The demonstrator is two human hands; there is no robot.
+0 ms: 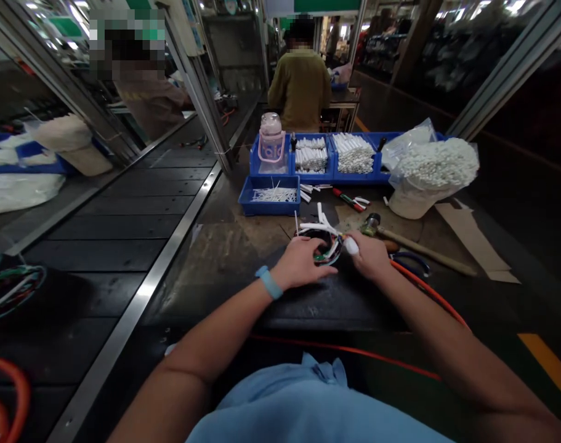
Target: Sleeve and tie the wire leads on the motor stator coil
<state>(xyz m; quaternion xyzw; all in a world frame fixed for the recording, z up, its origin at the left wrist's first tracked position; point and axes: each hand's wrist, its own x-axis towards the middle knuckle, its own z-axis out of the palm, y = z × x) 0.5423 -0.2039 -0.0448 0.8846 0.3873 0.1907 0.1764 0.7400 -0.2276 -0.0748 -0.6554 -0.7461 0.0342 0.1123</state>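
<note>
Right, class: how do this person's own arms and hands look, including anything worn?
The left hand is gloveless, with a light blue band round its wrist; the right hand is gloveless too, without a band. No sleeves show on either forearm; the clothing is light blue.

The light is dim, falling to near black over the right-hand floor [524, 166]. Small lamps [80, 3] glare white near the top corners, and the rail [146, 286] gives a bright streak. Far stacks [474, 52] blur; posts [506, 71] slant at the stretched edges; pixel blocks mask two heads [301, 29]; the wires [334, 248] lack crisp detail.
</note>
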